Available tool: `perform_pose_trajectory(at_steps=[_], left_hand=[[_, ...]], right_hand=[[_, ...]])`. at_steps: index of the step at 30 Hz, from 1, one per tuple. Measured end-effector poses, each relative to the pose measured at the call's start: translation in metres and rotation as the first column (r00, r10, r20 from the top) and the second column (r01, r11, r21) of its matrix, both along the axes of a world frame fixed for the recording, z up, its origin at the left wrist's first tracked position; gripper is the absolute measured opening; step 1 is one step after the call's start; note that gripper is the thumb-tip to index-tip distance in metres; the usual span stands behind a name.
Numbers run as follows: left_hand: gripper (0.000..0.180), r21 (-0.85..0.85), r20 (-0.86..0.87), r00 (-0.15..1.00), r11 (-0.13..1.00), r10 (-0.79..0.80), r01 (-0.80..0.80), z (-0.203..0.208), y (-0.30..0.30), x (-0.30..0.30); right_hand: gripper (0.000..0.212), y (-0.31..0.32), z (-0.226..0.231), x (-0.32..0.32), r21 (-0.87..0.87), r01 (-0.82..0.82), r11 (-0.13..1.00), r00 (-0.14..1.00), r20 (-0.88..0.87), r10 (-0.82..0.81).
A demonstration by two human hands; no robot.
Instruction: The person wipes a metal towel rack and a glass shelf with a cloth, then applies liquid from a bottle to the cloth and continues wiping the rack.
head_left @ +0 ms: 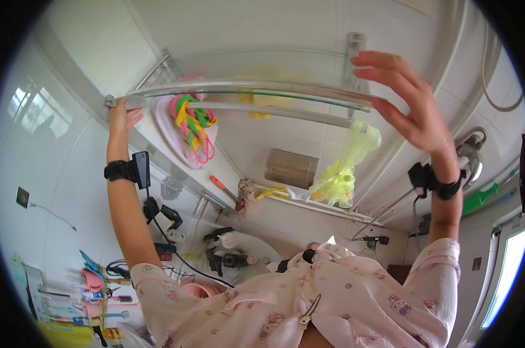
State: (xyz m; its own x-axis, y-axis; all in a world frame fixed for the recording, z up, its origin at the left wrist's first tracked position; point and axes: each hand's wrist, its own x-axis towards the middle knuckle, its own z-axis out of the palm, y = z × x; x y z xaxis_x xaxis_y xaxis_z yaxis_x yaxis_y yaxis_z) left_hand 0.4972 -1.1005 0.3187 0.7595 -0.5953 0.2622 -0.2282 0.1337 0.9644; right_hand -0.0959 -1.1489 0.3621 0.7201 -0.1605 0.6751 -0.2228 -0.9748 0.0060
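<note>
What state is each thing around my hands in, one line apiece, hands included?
Glass shelf: level with the hands, metal rails along it.
Left hand: at the shelf's left end, grip unclear.
Right hand: open, fingers spread, near the shelf's right end.
Yellow-green glove: hanging.
Multicoloured braided cords: bundled.
Black wrist straps: fastened.

This looks like a home bathroom. White tiled walls [48,151] surround a railed glass shelf [274,94] on the far side; pink cups [92,282] show near left, a hose [500,108] far right.
</note>
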Motion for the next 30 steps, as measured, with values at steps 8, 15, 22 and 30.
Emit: perform_pose_trajectory(at_steps=[8, 15, 22, 30], left_hand=[[0.054, 0.355, 0.761, 0.649, 0.829, 0.013, -0.433, -0.004, -0.051, 0.003], [0.054, 0.393, 0.753, 0.645, 0.875, -0.129, -0.284, 0.009, -0.028, -0.089], [0.045, 0.26, 0.957, 0.227, 0.882, -0.18, -0.394, 0.006, -0.007, -0.227], [0.044, 0.107, 0.991, 0.094, 0.986, -0.096, -0.127, 0.002, 0.01, -0.386]], right_hand=[[0.038, 0.004, -0.074, -0.093, 0.341, -0.047, 0.939, 0.923, 0.374, -0.09], [0.028, -0.004, -0.127, -0.105, 0.513, -0.181, 0.839, 0.814, 0.557, -0.166], [0.022, -0.006, -0.15, -0.052, 0.555, -0.308, 0.773, 0.839, 0.541, -0.054], [0.023, 0.012, -0.151, -0.021, 0.538, -0.403, 0.74, 0.833, 0.551, 0.053]])
